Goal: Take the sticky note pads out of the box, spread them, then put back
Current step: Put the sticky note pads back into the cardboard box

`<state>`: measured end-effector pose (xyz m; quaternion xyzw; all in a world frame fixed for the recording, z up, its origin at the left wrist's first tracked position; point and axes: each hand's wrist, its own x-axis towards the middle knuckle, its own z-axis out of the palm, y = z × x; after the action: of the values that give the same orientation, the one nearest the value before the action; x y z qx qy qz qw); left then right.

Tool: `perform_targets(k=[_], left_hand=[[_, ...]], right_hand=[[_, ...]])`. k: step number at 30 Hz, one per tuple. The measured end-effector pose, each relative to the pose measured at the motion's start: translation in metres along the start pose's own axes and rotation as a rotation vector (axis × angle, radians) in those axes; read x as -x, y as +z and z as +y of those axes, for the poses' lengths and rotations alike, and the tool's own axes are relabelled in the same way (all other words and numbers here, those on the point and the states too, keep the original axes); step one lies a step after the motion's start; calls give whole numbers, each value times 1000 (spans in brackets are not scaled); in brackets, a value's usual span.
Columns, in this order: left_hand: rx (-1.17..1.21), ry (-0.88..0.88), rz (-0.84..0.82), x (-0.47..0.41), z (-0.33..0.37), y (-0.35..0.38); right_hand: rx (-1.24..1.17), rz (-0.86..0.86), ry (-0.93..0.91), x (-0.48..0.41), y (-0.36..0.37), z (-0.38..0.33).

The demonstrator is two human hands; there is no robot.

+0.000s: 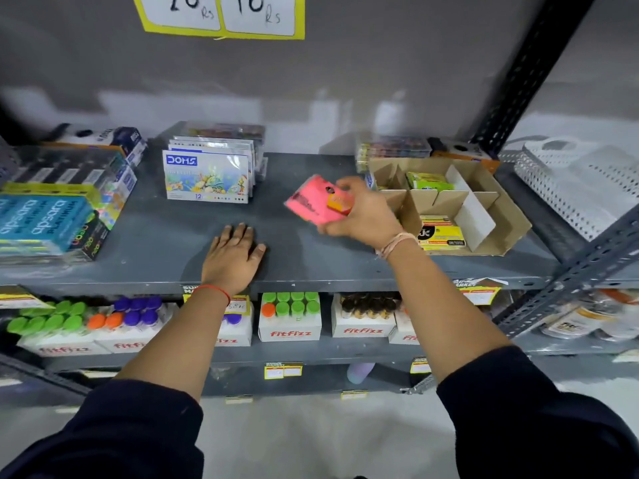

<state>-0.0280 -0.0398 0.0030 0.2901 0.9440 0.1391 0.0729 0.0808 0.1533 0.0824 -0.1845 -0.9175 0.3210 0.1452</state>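
Observation:
My right hand [363,216] is shut on a pink sticky note pad [313,200], held tilted above the grey shelf [311,250], just left of the cardboard box [498,205]. The box has card dividers. A green pad [428,181] sits in a back compartment and a yellow pad [441,235] in a front one. My left hand [235,254] lies flat on the shelf near its front edge, fingers spread, holding nothing.
DOMS colour packs [207,174] stand at the back middle. Apsara pencil boxes [45,219] are stacked at the left. A white perforated basket [581,188] sits at the right beyond the slanted metal post. Fitfizz bottle cartons [290,323] fill the shelf below.

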Motion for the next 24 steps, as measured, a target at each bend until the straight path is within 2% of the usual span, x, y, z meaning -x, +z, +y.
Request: perform_targets(k=[5, 8, 11, 14, 18, 24], left_hand=[[32, -8, 33, -2, 4, 0], [2, -6, 40, -3, 5, 0], [0, -19, 40, -4, 8, 1], [2, -29, 40, -3, 12, 3], [-9, -25, 37, -3, 11, 5], [-28, -15, 29, -5, 11, 7]], right_hand=[[-138, 408, 165, 16, -71, 19], [-128, 546, 345, 24, -90, 49], [25, 489, 537, 31, -87, 75], [107, 410, 634, 36, -73, 88], [190, 347, 694, 32, -60, 95], [215, 338, 691, 23, -50, 101]])
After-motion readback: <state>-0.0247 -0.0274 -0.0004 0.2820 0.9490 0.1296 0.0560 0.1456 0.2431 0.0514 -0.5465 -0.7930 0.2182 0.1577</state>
